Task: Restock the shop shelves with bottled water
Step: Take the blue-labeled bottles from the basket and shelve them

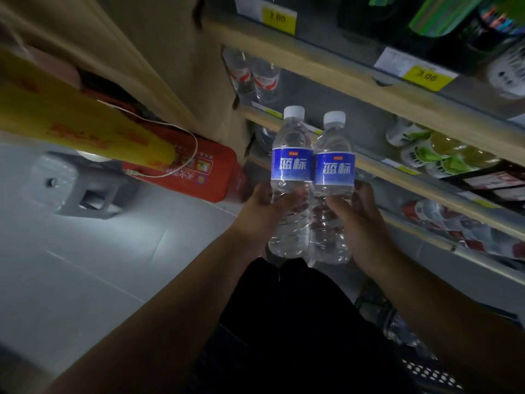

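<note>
In front of the shelf unit, head view: your left hand wraps the lower half of one water bottle, your right hand wraps a second bottle. The bottles touch, upright, white caps toward the shelves. Shelf stock right of them is blurred, cut off at frame edge. Fingertips behind the bottles are hidden.

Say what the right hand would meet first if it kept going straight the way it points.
Probably the shelf edge just beyond the right hand and its bottle; depth is hard to judge, so it may pass into the gap above.
</note>
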`<action>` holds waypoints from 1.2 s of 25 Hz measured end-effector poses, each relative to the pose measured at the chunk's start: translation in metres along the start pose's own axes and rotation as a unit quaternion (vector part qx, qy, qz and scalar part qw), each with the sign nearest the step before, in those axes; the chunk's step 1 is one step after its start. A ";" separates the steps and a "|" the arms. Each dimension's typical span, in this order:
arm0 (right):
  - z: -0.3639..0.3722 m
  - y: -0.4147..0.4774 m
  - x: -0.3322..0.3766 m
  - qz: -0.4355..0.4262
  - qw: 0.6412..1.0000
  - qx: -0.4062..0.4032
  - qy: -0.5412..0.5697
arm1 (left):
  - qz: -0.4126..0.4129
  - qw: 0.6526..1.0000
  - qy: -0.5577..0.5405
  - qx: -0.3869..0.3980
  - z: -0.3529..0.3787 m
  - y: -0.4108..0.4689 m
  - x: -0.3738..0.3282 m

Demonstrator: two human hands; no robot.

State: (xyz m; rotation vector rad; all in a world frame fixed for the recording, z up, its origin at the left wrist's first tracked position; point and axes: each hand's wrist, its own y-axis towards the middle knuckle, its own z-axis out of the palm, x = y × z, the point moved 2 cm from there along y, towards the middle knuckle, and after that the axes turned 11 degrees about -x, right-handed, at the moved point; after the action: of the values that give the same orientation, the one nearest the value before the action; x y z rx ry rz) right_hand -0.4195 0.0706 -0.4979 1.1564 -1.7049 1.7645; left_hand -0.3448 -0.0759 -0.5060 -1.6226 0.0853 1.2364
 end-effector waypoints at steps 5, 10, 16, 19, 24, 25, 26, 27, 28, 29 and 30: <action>-0.005 0.056 -0.035 -0.008 0.999 -0.016 0.037 | -0.004 1.000 0.005 0.018 0.016 0.052 0.029; -0.002 0.109 -0.059 -0.061 0.995 -0.036 0.064 | 0.042 0.998 0.034 0.035 0.033 0.112 0.037; -0.018 0.166 -0.061 -0.172 0.982 -0.066 -0.033 | 0.026 0.998 0.003 0.064 0.065 0.165 0.046; -0.025 0.189 -0.057 -0.197 0.970 -0.090 -0.107 | 0.026 0.998 -0.013 0.061 0.078 0.183 0.048; -0.024 0.218 -0.034 -0.272 0.929 -0.098 -0.231 | 0.029 0.999 0.024 0.030 0.080 0.202 0.048; -0.023 0.221 -0.029 -0.291 0.918 -0.090 -0.253 | 0.028 0.999 0.025 0.023 0.079 0.205 0.047; -0.022 0.222 -0.024 -0.312 0.906 -0.084 -0.272 | 0.020 0.999 0.021 0.018 0.079 0.206 0.047; -0.021 0.223 -0.019 -0.334 0.893 -0.084 -0.292 | 0.014 1.000 0.012 0.012 0.079 0.208 0.045; -0.019 0.223 -0.016 -0.356 0.876 -0.092 -0.310 | 0.005 1.000 0.005 0.004 0.080 0.209 0.044; -0.017 0.224 -0.014 -0.378 0.862 -0.105 -0.321 | -0.001 1.000 -0.001 0.002 0.080 0.209 0.042; -0.015 0.226 -0.013 -0.400 0.849 -0.122 -0.322 | -0.011 1.000 -0.009 0.001 0.080 0.209 0.042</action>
State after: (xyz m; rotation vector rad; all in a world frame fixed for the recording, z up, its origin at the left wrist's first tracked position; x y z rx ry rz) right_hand -0.5931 0.0531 -0.6425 2.0777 -1.3369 0.6561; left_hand -0.5012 -0.0899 -0.6705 -1.6067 0.0563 1.2329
